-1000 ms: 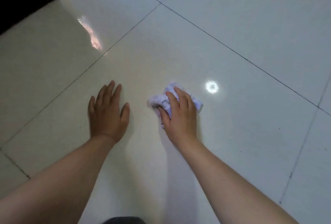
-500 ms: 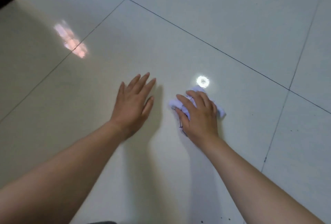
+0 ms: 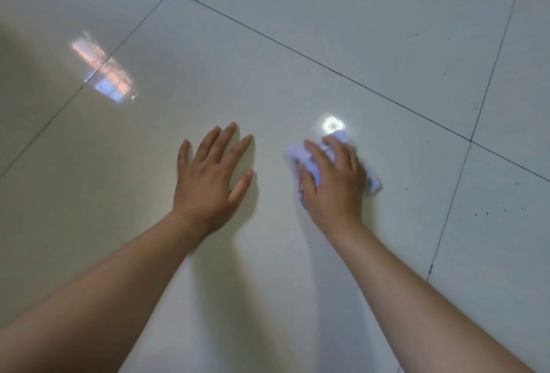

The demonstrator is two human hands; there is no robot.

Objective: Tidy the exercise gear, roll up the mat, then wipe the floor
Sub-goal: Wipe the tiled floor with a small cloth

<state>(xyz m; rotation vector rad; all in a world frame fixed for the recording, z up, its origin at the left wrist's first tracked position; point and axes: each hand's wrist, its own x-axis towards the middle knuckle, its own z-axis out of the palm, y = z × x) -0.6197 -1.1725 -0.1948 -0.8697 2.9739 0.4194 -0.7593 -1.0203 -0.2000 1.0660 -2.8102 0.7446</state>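
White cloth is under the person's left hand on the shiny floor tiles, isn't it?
Not quite. The white cloth is under the right hand, not the left. The left hand lies flat on the shiny floor tiles with nothing under it. The rest is right: the cloth is down on the tiles. The head view shows this.

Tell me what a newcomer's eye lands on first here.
Mid-frame, the right hand holds a crumpled white cloth on the glossy tiled floor, and the left hand lies flat beside it. A bright round glare sits just beyond the cloth, with a pinkish reflection at upper left.
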